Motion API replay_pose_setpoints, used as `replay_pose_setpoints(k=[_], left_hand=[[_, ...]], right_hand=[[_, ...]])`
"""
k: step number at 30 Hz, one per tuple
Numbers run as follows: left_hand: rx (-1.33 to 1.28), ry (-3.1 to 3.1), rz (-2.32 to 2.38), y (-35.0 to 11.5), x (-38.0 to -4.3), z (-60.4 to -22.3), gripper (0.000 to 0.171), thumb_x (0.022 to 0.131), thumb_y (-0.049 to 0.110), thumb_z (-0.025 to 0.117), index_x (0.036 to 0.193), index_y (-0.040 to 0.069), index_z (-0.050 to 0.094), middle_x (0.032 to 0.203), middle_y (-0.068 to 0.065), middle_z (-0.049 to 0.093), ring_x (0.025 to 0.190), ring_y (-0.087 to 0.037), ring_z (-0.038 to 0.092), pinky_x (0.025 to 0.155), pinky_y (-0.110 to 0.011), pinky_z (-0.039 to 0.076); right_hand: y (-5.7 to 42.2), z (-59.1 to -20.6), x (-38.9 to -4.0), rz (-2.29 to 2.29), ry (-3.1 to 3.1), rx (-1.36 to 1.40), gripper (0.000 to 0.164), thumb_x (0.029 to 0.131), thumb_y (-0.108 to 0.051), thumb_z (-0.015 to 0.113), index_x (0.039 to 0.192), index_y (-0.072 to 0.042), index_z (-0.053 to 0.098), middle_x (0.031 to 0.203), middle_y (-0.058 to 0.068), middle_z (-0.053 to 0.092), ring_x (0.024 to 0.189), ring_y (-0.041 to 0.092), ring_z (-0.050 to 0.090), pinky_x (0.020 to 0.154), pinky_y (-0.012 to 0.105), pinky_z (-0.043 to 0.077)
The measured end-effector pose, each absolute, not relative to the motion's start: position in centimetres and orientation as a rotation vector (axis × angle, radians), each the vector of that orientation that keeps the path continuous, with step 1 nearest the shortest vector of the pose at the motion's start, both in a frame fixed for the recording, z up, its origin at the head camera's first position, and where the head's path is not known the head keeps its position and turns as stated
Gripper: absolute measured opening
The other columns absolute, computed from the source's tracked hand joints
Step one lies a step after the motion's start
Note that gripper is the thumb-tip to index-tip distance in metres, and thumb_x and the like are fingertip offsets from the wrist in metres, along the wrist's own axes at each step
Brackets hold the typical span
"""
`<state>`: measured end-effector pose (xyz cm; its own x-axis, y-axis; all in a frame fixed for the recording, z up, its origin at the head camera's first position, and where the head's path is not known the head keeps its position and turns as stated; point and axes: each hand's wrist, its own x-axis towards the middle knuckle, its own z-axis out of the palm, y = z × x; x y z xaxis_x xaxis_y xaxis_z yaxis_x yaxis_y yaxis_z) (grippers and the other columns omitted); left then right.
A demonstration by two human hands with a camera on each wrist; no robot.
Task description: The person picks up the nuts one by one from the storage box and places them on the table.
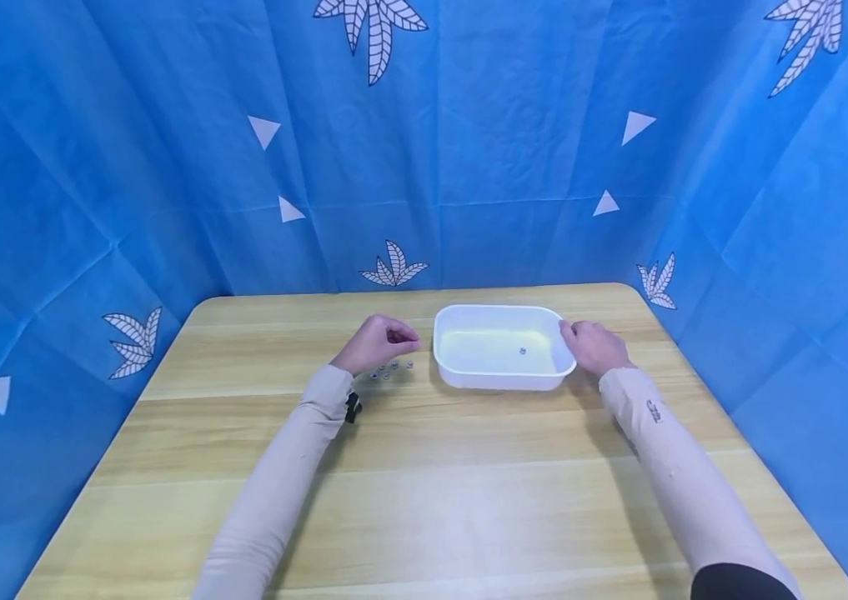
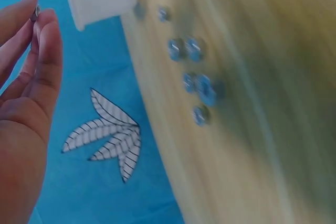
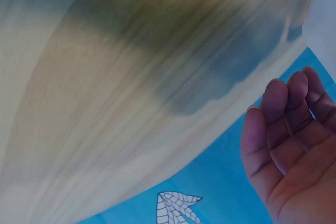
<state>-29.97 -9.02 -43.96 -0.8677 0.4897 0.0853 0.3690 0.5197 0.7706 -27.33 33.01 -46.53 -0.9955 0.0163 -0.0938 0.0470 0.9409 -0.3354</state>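
Between thumb and fingertips, my left hand (image 1: 381,342) pinches a small metal nut (image 2: 35,14), raised just left of the white plastic basin (image 1: 499,382). Several more nuts (image 2: 207,90) lie loose on the table below that hand, blurred in the left wrist view. One nut (image 1: 523,351) rests on the basin's floor, toward its right side. My right hand (image 1: 598,346) grips the basin's right rim, thumb over the edge. In the right wrist view its fingers are bent beside a white corner of the basin.
The light wooden table (image 1: 424,500) carries all of this. Blue curtain (image 1: 469,150) with white leaf and triangle prints hangs behind it and along both sides. Both sleeved forearms reach in from the front edge.
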Motion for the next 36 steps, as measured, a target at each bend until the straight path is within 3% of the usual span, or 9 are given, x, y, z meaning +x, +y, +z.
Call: replay_pose_setpoints(k=[16,24,36], left_hand=[[0.738,2.648,0.933,-11.1,-30.0,-46.4,0.014,0.094,0.01,0.075,0.106,0.003,0.079,0.1,-0.009,0.079,0.083,-0.015,0.07,0.073,-0.027,0.06],[0.828,2.665,0.802,-11.2,-29.9,-46.9,0.011,0.091,0.007,0.077,0.101,0.005,0.08,0.101,-0.008,0.079,0.09,-0.016,0.07,0.085,-0.032,0.061],[0.951,2.693,0.677,-11.1,-30.0,-47.4,0.008,0.092,0.006,0.076,0.097,0.007,0.081,0.096,-0.006,0.078,0.087,-0.014,0.068,0.083,-0.031,0.06]], right_hand=[[33.1,-46.6,-27.5,-0.547,2.996,0.062,0.084,0.108,-0.056,0.012,0.137,0.008,0.058,0.135,0.034,0.061,0.125,0.053,0.058,0.104,0.067,0.048],[33.0,-46.7,-27.7,-0.558,2.992,0.064,0.083,0.108,-0.056,0.012,0.139,0.008,0.056,0.136,0.034,0.061,0.126,0.053,0.058,0.105,0.066,0.047],[33.3,-46.8,-27.6,-0.575,2.993,0.06,0.083,0.108,-0.055,0.013,0.138,0.008,0.057,0.136,0.034,0.061,0.125,0.053,0.059,0.104,0.067,0.048]])
